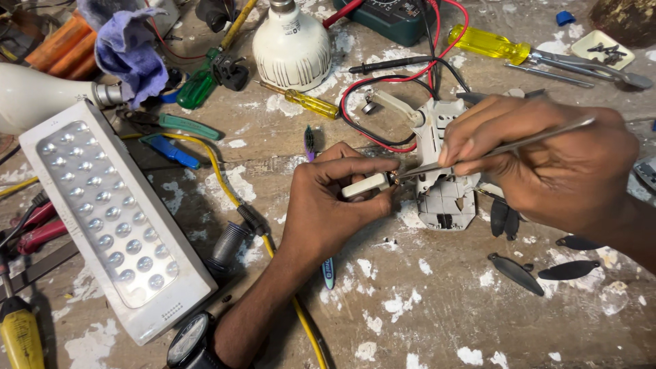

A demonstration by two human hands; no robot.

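My left hand (335, 198) pinches a small white plastic piece (365, 185) with a brass-coloured end, holding it just above the workbench. My right hand (553, 160) grips metal tweezers (506, 145) whose tips meet that brass end. Under both hands lies an opened white and grey plastic housing (444, 198), with red and black wires (383, 133) running from its far side. Small black propeller blades (516, 273) lie to its right.
A white LED panel lamp (109, 212) lies at left. A white bulb (290, 48), yellow-handled screwdrivers (488, 42), pliers, a green meter (383, 17), a purple cloth (126, 48) and a yellow cable (219, 178) crowd the paint-flecked wooden bench (424, 314).
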